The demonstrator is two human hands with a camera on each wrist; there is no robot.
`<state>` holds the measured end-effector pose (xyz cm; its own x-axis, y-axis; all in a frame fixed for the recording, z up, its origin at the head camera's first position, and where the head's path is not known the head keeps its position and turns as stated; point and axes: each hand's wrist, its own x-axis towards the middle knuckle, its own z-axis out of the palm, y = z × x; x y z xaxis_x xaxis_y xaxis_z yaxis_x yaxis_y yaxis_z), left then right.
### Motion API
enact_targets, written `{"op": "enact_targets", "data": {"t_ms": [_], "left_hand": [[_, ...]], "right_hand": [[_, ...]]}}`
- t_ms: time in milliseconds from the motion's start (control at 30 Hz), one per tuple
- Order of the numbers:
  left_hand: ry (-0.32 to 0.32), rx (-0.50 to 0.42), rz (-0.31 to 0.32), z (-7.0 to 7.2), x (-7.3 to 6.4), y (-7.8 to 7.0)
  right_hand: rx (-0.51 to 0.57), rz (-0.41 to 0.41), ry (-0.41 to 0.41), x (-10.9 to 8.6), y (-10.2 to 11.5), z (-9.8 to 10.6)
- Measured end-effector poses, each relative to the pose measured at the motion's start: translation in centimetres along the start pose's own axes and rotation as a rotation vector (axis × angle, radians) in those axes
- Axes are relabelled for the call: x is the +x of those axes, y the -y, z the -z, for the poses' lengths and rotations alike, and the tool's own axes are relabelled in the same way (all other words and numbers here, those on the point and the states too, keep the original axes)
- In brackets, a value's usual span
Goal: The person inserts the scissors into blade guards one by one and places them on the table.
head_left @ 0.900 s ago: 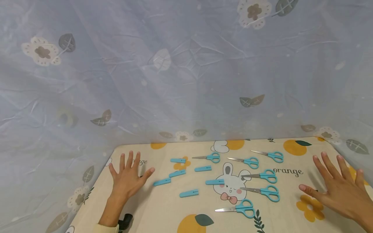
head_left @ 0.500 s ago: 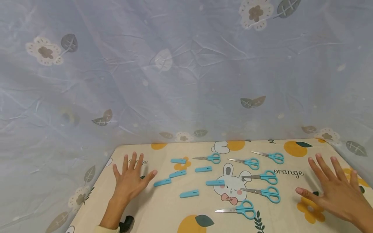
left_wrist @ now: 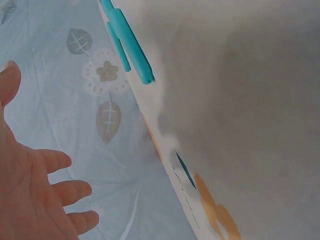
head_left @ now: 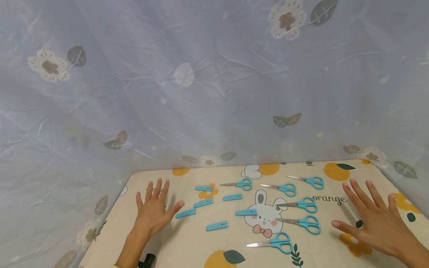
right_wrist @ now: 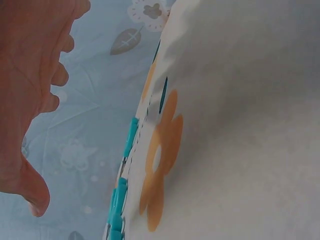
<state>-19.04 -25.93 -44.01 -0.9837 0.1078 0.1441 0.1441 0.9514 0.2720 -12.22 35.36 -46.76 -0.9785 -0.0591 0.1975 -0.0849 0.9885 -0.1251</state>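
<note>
Fingers [head_left: 157, 190] spread wide, left hand [head_left: 152, 214] and right hand [head_left: 382, 225], blue caps [head_left: 216, 226] and scissors [head_left: 303, 222] between, apart from both

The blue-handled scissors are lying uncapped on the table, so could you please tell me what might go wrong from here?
The scissors lie with bare blades pointing toward the side of the left hand, so reaching across from there might prick it. One blue cap lies close to that hand, so a careless move could nudge it.

Six pairs of scissors [head_left: 302, 222], six blade caps [head_left: 216, 226]
Twelve pieces of two kinds, equal in number, lie on one printed tablecloth [head_left: 187, 242].
</note>
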Motion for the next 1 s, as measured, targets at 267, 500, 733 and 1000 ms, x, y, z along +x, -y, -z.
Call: {"op": "enact_targets", "data": {"t_ms": [267,500,733,1000], "left_hand": [[-0.02,-0.034,-0.015,-0.1,-0.4,-0.7],[-0.031,-0.072,-0.048,-0.3,-0.4,-1.4],[-0.014,-0.112,-0.054,-0.5,-0.4,-2.0],[-0.008,-0.125,-0.076,-0.8,-0.5,-2.6]], "right_hand": [[0.012,0.023,0.015,0.0,1.0,0.2],[0.021,0.045,0.007,-0.1,2.0,0.4],[0.054,0.126,-0.043,-0.5,2.9,0.2],[0.087,0.193,-0.064,-0.4,3.9,-0.5]]}}
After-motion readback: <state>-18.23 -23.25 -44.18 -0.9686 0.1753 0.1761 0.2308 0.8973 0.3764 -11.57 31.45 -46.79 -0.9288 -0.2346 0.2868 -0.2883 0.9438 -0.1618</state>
